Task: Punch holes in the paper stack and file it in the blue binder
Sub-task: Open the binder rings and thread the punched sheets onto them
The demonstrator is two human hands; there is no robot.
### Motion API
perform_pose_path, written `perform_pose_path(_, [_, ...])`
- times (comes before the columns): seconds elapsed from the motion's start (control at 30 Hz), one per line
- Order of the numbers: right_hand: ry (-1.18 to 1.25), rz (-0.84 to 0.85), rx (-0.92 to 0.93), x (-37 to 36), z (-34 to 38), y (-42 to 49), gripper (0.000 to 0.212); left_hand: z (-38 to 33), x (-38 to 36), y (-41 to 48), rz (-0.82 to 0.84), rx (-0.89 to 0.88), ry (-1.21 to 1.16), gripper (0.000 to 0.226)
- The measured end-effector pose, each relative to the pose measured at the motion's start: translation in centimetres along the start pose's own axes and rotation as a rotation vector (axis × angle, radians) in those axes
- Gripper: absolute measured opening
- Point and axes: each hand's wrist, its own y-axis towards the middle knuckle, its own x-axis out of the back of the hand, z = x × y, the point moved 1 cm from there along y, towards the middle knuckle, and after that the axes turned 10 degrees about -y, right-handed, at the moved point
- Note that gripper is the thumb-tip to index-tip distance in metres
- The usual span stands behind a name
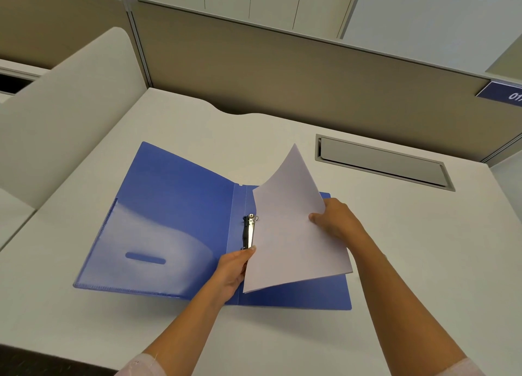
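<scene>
The blue binder [175,223] lies open on the white tabletop [395,248], its clear inner pocket on the left cover and the metal ring clip [249,232] at the spine. The white paper stack [293,228] is held above the right cover, its far corner curling upward. The left hand [234,271] pinches the stack's left edge near the clip; the right hand [336,220] grips its right edge, thumb on top.
</scene>
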Motion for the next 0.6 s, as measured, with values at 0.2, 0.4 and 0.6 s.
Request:
perform_pose_path(0.2, [0.030, -0.008, 0.017, 0.2, 0.0, -0.4, 0.040, -0.1, -0.2, 0.0, 0.014, 0.022, 0.024, 0.029])
perform_pose_path(0.4, [0.127, 0.002, 0.050, 0.7, 0.5, -0.9, 0.035, -0.4, -0.5, 0.0, 0.011, 0.065, 0.040, 0.028])
perform_pose_path(0.6, [0.159, 0.004, 0.078, 0.9, 0.9, -1.2, 0.035, -0.6, -0.9, -0.2, -0.025, 0.115, 0.048, 0.027])
